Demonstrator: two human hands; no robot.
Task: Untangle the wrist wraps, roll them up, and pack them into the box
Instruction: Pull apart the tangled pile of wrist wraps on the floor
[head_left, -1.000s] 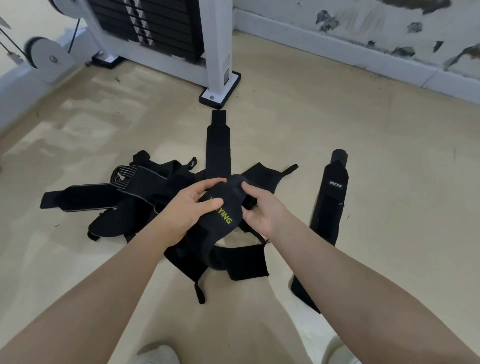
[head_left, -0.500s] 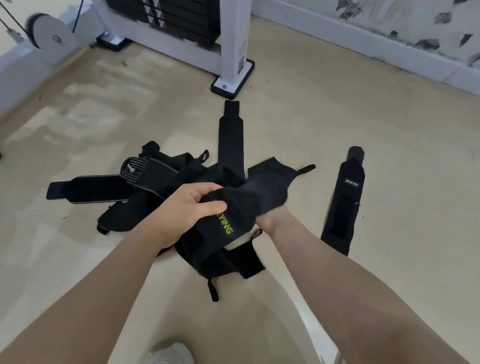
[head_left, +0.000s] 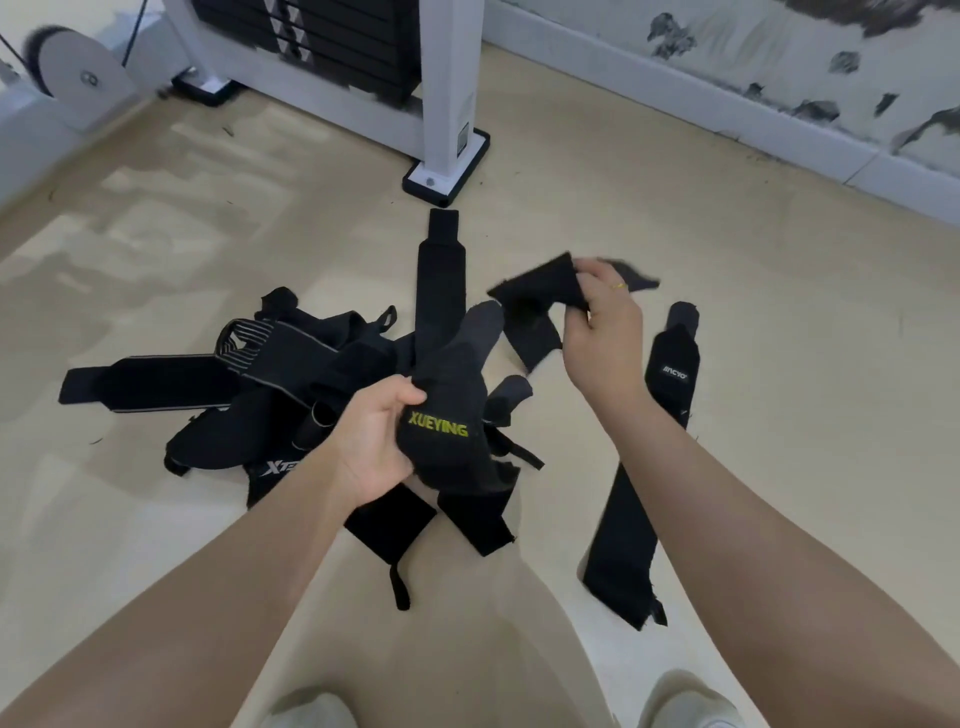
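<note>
Left hand (head_left: 371, 447) grips a black wrist wrap (head_left: 449, 415), thumb on top, fingers curled under; the yellow lettering sits just right of the thumb. From that grip the wrap runs up and right toward the right hand (head_left: 605, 332), which pinches its far end (head_left: 537, 288) between thumb and fingers, raised above and right of the left hand. A gold ring (head_left: 618, 286) shows on one right-hand finger. The far end is motion-blurred.

The tangled pile of wraps (head_left: 270, 374) lies on the floor (head_left: 779, 415) left of and beyond the left hand, some straps directly under it. One straight strap (head_left: 439, 280) runs away from the left hand toward the machine foot (head_left: 447, 174). A separate flat wrap (head_left: 639, 499) lies on the floor under and just right of the right forearm.

Versus 0.5 s ago: both hands were close together on the bunched wrap; now the right hand has pulled up and out to the right, and the wrap is stretched between the hands. Left hand keeps its grip at about the same spot. The lettering now reads level instead of slanted.

Writing: "XUEYING" in yellow on the held wrap. A small white logo on the flat wrap at right, too small to read surely. White "XT…" on a pile wrap (head_left: 278, 467) left of the left wrist, partly hidden.

No box in view.
</note>
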